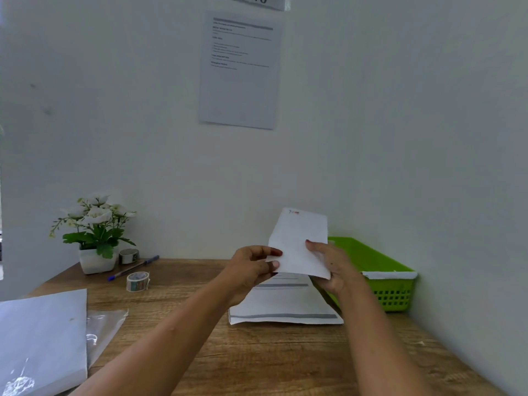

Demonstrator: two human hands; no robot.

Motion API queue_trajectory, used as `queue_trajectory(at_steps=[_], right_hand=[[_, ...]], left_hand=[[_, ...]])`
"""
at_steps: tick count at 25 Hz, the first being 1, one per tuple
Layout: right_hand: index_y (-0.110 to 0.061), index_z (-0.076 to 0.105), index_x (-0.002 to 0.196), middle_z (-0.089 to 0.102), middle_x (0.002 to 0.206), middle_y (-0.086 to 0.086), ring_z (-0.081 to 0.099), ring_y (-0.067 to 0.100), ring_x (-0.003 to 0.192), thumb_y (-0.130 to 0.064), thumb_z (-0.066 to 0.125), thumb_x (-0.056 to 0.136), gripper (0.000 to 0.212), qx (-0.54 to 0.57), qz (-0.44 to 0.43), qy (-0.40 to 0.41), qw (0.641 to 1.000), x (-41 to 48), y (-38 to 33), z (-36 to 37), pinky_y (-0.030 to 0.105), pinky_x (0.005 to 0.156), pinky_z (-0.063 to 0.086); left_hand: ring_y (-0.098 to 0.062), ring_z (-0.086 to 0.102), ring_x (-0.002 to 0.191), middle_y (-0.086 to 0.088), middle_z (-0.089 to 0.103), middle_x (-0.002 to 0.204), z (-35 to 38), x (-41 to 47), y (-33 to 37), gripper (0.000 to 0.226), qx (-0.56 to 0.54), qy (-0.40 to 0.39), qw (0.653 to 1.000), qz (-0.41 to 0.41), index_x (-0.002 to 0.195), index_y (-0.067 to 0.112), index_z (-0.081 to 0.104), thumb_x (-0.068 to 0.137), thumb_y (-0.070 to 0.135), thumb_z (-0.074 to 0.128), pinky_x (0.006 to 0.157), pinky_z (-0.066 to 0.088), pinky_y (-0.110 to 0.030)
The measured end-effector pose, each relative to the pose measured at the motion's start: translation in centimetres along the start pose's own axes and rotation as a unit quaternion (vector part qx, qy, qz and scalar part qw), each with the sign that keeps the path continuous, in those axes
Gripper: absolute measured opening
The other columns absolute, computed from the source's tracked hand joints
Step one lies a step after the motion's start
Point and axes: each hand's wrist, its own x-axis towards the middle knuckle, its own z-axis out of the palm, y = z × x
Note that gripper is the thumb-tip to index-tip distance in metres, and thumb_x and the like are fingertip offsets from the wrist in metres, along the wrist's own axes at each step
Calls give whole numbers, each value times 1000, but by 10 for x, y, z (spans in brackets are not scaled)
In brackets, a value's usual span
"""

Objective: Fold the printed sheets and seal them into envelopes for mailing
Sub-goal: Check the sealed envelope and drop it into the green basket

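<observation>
1. We hold a long white envelope (298, 241) upright in the air, just above the far end of the stack of printed sheets (285, 307) that lies on the wooden table (257, 352). Its front is plain apart from a small red mark near the top left corner. It leans slightly, with its lower edge close over the stack.
2. Our left hand (251, 267) pinches the envelope's left edge low down, with thumb and forefinger closed on the paper and the other fingers curled beneath.
3. Our right hand (331, 267) grips the lower right part. The thumb lies on the front, and the fingers go behind, where we cannot see them.
4. The stack is white with grey bars printed across it. Our hands and the envelope hide its far end.
5. Just beside the stack, to its right, a green basket (383, 270) stands against the wall with a white strip of paper (388, 274) along its near rim. Our right hand covers its near left corner.
6. Well apart to the left of the stack, a roll of patterned tape (138, 281) stands on edge. Beyond it lie a pen (134, 267), a second roll (129, 255) and a pot of white flowers (95, 238).
7. Farther left of the stack, at the near table edge, a wrapped pack of paper (43, 338) lies beside a clear plastic bag (104, 327).
8. High above the stack a notice (240, 70) hangs on the wall, its text too blurred to read.
</observation>
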Motion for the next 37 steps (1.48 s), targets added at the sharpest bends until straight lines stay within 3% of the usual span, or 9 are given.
queue_trajectory(at_steps=[3,7,13,17,21,26,30,34,37], right_hand=[[-7,59,106,66,94,16,63,32,85,-22,60,88,23,69,16,-14,997,-12,-16,-17,38,64,58],[-11,58,109,64,97,16,60,34,91,-30,58,85,30,147,-74,17,986,-18,-37,-30,45,74,56],[-11,50,124,59,112,18,58,37,103,-54,55,82,61,281,-95,125,947,-13,-47,-67,51,95,45],[-13,51,106,56,104,13,57,31,92,-36,65,80,37,274,-130,182,935,-14,-49,-56,48,91,47],[-22,39,135,45,129,5,53,26,111,3,56,78,64,270,-241,330,872,-4,-41,-60,37,80,51],[-16,34,139,32,148,8,43,19,130,15,28,79,69,126,-350,445,815,4,-30,-63,26,102,40],[-15,40,137,31,147,11,40,23,133,17,27,71,74,11,-366,483,795,10,-23,-66,33,109,37],[-14,34,143,13,157,17,12,29,147,20,27,71,80,-133,-362,482,786,8,-20,-62,35,117,22],[-14,38,143,12,159,17,7,33,147,14,37,73,76,-389,-375,491,683,0,-15,-50,50,117,11]], left_hand=[[-20,62,96,-12,57,119,29,11,-2,24,-13,14,1000,5,99,5,68,85,-11,59,75,58,-20],[-20,64,88,-16,61,112,84,31,-7,24,-107,9,994,5,104,-1,66,86,-13,56,74,58,-21],[-18,63,93,-15,64,109,128,33,-28,25,-78,12,997,-26,112,-3,64,87,-6,59,70,55,-13],[-19,62,107,-11,64,111,128,26,-34,27,-40,-1,999,-5,112,2,66,85,0,65,84,53,-18],[-13,62,88,-6,63,107,121,18,-37,37,14,-62,998,-10,121,8,63,84,10,70,80,53,-19],[-10,57,78,-4,54,115,123,12,-45,43,243,-85,963,82,130,19,57,88,16,66,67,56,-20],[-25,50,114,-9,44,133,125,17,-54,56,372,-107,909,153,141,17,45,88,16,64,95,44,-29],[-32,35,128,-13,38,139,128,17,-62,67,462,-114,856,201,144,12,36,82,7,61,110,28,-34],[-35,37,122,-16,39,135,126,16,-62,60,461,-100,854,218,135,7,44,78,4,60,105,33,-36]])
